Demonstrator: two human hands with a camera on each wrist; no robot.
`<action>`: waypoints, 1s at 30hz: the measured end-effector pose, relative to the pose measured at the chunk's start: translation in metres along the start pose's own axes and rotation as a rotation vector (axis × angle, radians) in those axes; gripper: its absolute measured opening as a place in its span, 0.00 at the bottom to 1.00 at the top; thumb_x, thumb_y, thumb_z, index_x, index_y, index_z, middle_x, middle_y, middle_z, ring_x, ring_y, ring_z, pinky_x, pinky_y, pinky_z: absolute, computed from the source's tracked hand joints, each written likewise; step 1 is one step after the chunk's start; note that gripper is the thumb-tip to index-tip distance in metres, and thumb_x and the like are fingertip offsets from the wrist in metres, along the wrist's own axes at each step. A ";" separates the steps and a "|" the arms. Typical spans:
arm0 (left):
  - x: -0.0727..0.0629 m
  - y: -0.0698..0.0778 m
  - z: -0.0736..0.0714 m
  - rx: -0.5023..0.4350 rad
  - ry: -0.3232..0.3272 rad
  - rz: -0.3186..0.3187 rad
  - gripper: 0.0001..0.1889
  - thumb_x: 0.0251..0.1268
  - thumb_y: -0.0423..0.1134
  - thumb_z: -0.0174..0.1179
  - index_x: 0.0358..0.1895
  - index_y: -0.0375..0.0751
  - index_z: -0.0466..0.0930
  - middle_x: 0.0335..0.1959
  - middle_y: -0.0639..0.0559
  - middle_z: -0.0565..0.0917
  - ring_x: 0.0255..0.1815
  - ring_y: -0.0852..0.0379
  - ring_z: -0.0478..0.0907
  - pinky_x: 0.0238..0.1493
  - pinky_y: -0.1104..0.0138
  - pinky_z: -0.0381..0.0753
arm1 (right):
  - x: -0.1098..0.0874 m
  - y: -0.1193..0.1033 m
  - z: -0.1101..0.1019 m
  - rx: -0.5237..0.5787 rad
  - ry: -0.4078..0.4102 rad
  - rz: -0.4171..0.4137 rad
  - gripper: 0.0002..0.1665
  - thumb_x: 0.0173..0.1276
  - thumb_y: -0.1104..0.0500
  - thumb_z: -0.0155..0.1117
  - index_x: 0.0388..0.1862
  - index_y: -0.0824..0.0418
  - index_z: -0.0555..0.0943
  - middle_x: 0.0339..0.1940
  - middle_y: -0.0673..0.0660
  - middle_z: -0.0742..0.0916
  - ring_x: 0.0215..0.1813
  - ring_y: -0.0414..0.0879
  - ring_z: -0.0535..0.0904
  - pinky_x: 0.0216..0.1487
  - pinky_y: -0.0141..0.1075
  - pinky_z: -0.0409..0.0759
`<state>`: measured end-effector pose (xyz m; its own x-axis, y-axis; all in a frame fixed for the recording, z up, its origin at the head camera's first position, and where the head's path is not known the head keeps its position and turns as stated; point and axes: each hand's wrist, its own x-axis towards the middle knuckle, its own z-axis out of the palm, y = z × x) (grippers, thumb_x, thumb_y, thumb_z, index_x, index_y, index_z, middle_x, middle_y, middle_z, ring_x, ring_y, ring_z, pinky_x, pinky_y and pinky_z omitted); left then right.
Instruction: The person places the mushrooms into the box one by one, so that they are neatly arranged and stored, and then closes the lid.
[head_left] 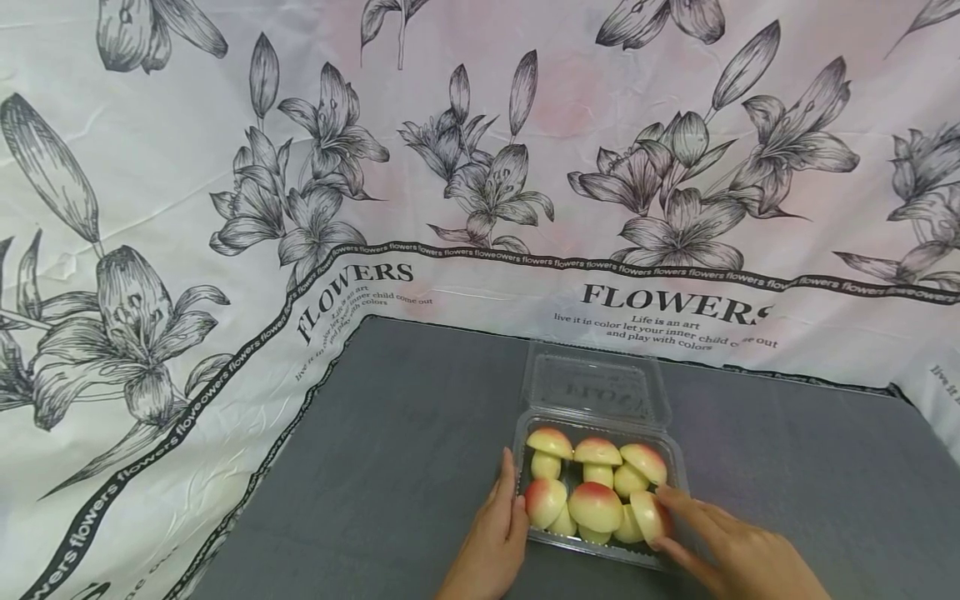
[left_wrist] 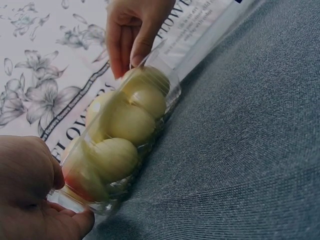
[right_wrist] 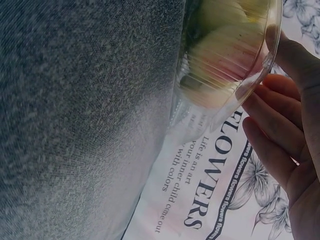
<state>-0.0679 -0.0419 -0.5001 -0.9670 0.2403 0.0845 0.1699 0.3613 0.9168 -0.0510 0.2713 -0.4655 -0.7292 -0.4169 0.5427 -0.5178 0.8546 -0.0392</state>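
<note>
A clear plastic clamshell box lies on the grey tabletop with its lid folded back. Several yellow mushroom-shaped pieces with red-tinged caps fill it in two rows. At the box's left side, my left hand grips the wall; the left wrist view has its thumb and fingers at the corner. Over the near right corner, my right hand pinches the tilted cap of a mushroom-shaped piece between thumb and index finger. In the right wrist view, the box rim partly hides those fingertips.
Grey tabletop extends left and right of the box. Behind the table and along its left side hangs a white cloth printed with black flowers and lettering. The opened lid reaches close to the table's back edge.
</note>
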 end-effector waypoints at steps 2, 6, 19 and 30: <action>0.000 0.000 0.000 -0.003 -0.002 -0.001 0.34 0.89 0.41 0.44 0.87 0.36 0.42 0.84 0.37 0.59 0.83 0.41 0.56 0.81 0.47 0.59 | 0.000 0.001 0.001 0.001 -0.008 0.001 0.37 0.56 0.34 0.82 0.62 0.45 0.86 0.43 0.45 0.93 0.31 0.43 0.89 0.21 0.37 0.82; 0.001 0.000 -0.001 -0.016 -0.006 -0.005 0.35 0.88 0.41 0.45 0.87 0.36 0.42 0.84 0.37 0.58 0.84 0.41 0.55 0.81 0.47 0.58 | 0.001 0.005 0.000 0.011 -0.017 0.000 0.35 0.57 0.39 0.83 0.63 0.46 0.86 0.44 0.46 0.93 0.32 0.42 0.90 0.23 0.38 0.83; 0.008 -0.002 -0.011 -0.116 -0.012 -0.033 0.39 0.89 0.52 0.45 0.87 0.35 0.39 0.85 0.31 0.53 0.82 0.37 0.58 0.77 0.47 0.65 | 0.026 0.051 -0.009 0.208 -0.109 0.284 0.25 0.70 0.57 0.76 0.65 0.59 0.85 0.52 0.61 0.92 0.29 0.47 0.88 0.34 0.52 0.87; 0.078 0.007 -0.048 -0.083 -0.065 0.006 0.38 0.89 0.51 0.44 0.85 0.31 0.41 0.84 0.32 0.54 0.84 0.39 0.57 0.81 0.50 0.59 | 0.056 0.083 0.006 0.399 -0.294 0.492 0.35 0.84 0.43 0.58 0.75 0.67 0.74 0.63 0.67 0.87 0.58 0.63 0.88 0.50 0.51 0.89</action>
<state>-0.1513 -0.0638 -0.4682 -0.9511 0.3014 0.0669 0.1567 0.2847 0.9457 -0.1376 0.3174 -0.4429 -0.9829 -0.1249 0.1349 -0.1796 0.8104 -0.5577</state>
